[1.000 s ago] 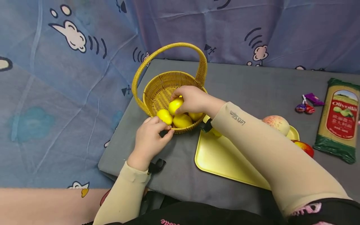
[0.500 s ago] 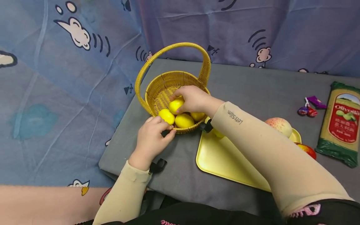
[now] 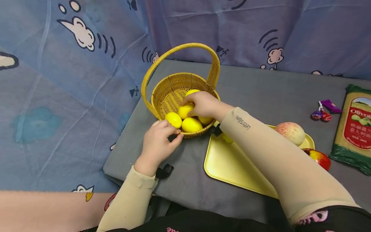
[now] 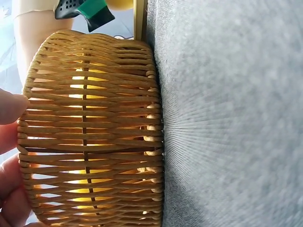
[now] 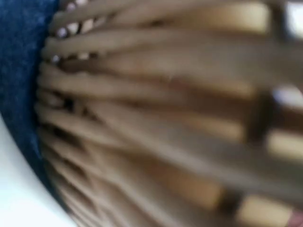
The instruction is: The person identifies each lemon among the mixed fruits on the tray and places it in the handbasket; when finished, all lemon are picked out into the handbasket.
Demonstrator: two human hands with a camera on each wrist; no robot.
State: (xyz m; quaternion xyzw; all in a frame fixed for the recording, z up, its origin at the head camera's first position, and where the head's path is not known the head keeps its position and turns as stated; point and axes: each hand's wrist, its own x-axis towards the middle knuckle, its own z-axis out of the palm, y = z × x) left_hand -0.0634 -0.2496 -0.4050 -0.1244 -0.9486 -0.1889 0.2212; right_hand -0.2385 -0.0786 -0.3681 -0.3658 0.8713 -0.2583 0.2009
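Observation:
A yellow wicker basket point(image 3: 166, 84) with a tall arched handle stands on the grey table, with several lemons point(image 3: 192, 125) inside. Reaching in from the right, my right hand point(image 3: 203, 103) has its thumb and fingers around one lemon point(image 3: 185, 111) among the others. Another lemon point(image 3: 191, 92) peeks out behind that hand. My left hand point(image 3: 158, 139) holds the basket's near rim between thumb and fingers; in the left wrist view its fingertips point(image 4: 13, 108) lie right at the woven edge. The right wrist view shows only the blurred basket wall point(image 5: 156, 109) up close.
Right of the basket lies a yellow tray point(image 3: 232, 164), partly under my right forearm, with a peach point(image 3: 290, 132) on it and a red-yellow fruit point(image 3: 318, 158) at its edge. Farther right are lollipops point(image 3: 321, 115), a purple wrapper point(image 3: 331, 106) and a pasta packet point(image 3: 355, 129). A patterned cloth hangs behind.
My right hand has shifted slightly right with its lemon, and a lemon behind it has come into view. The left hand stays at the rim. The whole head view has drifted a little.

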